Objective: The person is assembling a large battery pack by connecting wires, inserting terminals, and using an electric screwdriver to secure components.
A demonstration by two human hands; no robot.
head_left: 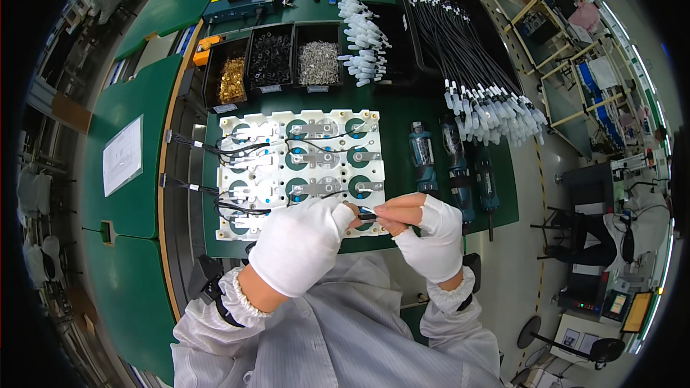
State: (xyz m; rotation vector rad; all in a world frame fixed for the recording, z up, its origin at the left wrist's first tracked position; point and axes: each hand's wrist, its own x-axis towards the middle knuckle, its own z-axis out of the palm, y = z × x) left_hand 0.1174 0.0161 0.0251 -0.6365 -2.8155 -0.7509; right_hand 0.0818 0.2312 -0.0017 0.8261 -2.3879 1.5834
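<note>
Both my hands wear white gloves with bare fingertips and meet over the near right corner of a white plastic tray (228,172). My left hand (302,241) is closed, its fingertips pinching a thin black cable end (367,217). From the right, my right hand (428,233) pinches the same piece, thumb against fingers. A light tip shows between the fingers; its details are too small to tell. The tray carries rows of metal strips (309,131) over round openings. Black cables (248,149) with small blue marks run across it. My left hand hides part of the tray's near edge.
Beyond the tray stand three black bins of gold-coloured parts (231,80), black parts (270,61) and silver parts (318,63). Bundled black cables with clear caps (496,115) lie at the right. Power screwdrivers (422,154) stand beside the tray. A paper sheet (123,156) lies left.
</note>
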